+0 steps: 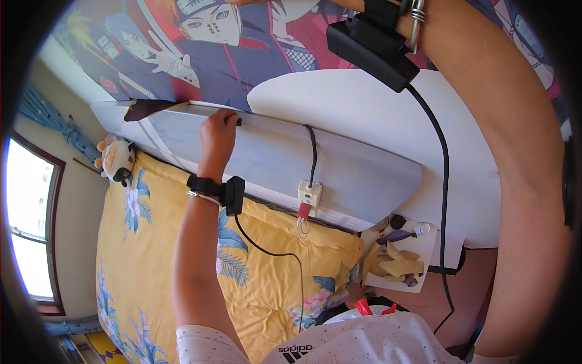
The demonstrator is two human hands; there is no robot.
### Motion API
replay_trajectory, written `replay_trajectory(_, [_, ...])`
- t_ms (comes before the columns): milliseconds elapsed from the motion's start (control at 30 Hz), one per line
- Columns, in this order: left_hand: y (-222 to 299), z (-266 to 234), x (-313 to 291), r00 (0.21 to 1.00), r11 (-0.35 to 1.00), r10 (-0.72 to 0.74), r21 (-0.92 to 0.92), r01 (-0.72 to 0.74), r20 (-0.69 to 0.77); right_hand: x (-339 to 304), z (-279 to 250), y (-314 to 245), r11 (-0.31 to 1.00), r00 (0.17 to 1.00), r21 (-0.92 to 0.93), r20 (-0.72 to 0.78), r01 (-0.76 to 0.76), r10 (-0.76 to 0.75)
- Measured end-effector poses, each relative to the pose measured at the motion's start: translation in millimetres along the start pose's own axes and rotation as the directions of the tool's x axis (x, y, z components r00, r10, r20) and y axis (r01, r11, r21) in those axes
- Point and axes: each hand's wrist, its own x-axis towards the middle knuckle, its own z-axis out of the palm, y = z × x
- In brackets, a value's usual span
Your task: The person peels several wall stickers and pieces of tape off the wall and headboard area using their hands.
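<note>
A wall covering (224, 60) printed with large cartoon figures spreads over the wall, its lower edge meeting the top of a grey-blue headboard (357, 164). My left hand (218, 134) is closed at that edge, with a small dark bit showing at its fingertips that I cannot identify. My right arm reaches up across the right side. Only slivers of my right hand (347, 3) show at the top border, so its fingers are hidden. Each wrist carries a black strapped-on device (373, 51) with a cable. Left of my left hand, a dark corner (148, 109) of the covering folds over the headboard.
A white power strip (309, 195) with a red plug hangs on a black cord over the headboard. Below lies a bed with yellow floral bedding (157, 242) and a plush toy (117, 161). A small white table (427, 255) holds paper scraps. A window (33, 218) stands left.
</note>
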Motion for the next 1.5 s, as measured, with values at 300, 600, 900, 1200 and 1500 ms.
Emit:
replay_trajectory(300, [11, 4, 21, 0.973, 0.969, 0.070, 0.218, -0.118, 0.218, 2, 2, 0, 0.999, 1.000, -0.041, 0.011, 0.009, -0.009])
replay_trajectory(600, [11, 11, 25, 0.958, 0.907, 0.107, 0.369, -0.203, 0.265, 0, -7, -3, 0.996, 0.999, -0.092, -0.027, 0.020, -0.023])
replay_trajectory(900, [-7, 24, 16, 0.991, 0.990, 0.131, 0.061, -0.131, 0.002, -1, 2, 2, 0.997, 0.995, -0.068, -0.089, 0.031, -0.037])
replay_trajectory(1200, [0, 30, 8, 0.998, 0.975, 0.050, 0.218, -0.040, -0.044, 17, -27, 6, 0.924, 0.971, 0.354, 0.232, -0.144, 0.062])
replay_trajectory(1500, [-7, 30, -11, 0.988, 0.966, -0.138, -0.229, 0.118, -0.073, -77, -151, 5, 0.610, 0.890, 0.658, 0.240, -0.442, 0.387])
